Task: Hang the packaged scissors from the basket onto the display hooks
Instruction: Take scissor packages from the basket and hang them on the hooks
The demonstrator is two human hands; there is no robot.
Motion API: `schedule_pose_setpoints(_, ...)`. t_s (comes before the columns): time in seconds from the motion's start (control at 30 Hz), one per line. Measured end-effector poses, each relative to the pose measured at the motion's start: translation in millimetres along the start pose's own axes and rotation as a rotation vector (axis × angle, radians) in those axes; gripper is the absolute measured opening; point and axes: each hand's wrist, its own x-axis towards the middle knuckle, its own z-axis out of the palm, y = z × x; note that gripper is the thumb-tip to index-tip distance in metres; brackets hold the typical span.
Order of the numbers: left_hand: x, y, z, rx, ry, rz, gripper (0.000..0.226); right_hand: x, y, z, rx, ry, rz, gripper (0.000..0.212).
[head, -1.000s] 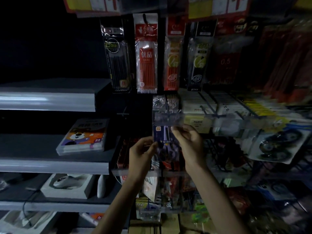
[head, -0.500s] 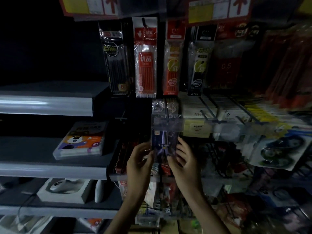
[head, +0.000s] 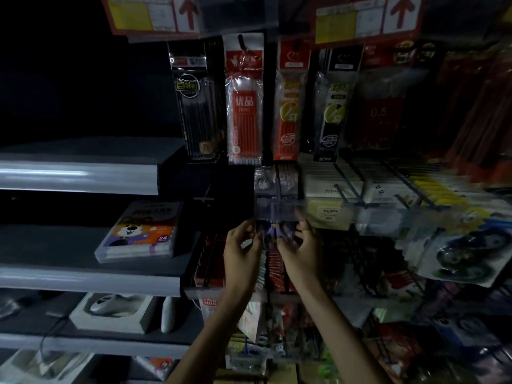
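Scene is dim; detail is limited. The left hand [head: 240, 252] and right hand [head: 300, 249] are raised side by side at the centre of the view, before a hook rack. Between them is the scissors pack [head: 273, 234], purple handles showing through. Fingers of both hands are curled at the pack's side edges, left at its 9 o'clock edge, right at its 3 o'clock edge; the grip appears to be a pinch on each side, though blur at the fingertips prevents certainty.

At 12 o'clock of the pack, touching or overlapping its top, a clear label strip [head: 279, 210] crosses the rack front and hides the pack's upper end. Whether the pack is on a hook cannot be told.

Surroundings: above the strip hang a black pen pack [head: 198, 103], a red refill pack [head: 244, 106] and an orange pack [head: 288, 112]. At 3 o'clock of the hands, wire hooks [head: 357, 189] carry pale boxes, with a blister card [head: 465, 253] lower down. At 9 o'clock, grey shelves [head: 83, 278] hold a crayon box [head: 141, 231]; the shelf below holds a boxed mouse [head: 113, 311]. Red packets [head: 274, 273] sit behind the wrists at 6 o'clock of the pack.
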Motion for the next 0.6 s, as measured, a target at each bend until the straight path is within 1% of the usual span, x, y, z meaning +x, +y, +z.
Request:
schedule_pose_setpoints(0.1, -2.9, -5.6, 0.9, -0.007, -0.023, -0.016, 0.042, -1.5, 11.0, 1.2, -0.028, 0.001, -0.004, 0.071)
schedule_pose_setpoints(0.23, -7.1, -5.2, 2.1, -0.056, -0.030, -0.062, 0.041, -2.1, 19.8, 0.3, 0.022, -0.004, -0.002, 0.072)
schedule_pose_setpoints(0.37, -6.9, -6.4, 1.0, -0.043, -0.046, -0.072, 0.042, -2.9, 26.4, 1.3, 0.012, -0.025, 0.016, 0.074)
schedule_pose_setpoints(0.5, -13.2, -5.0, -5.2, -0.034, -0.085, -0.097, 0.041, -15.8, 22.1, -4.1, -0.045, -0.022, -0.022, 0.068)
schedule_pose_setpoints(0.6, -25.7, -3.5, -19.8, 0.020, -0.085, -0.078, 0.054, -32.6, 22.1, -11.4, -0.112, -0.008, -0.051, 0.066)
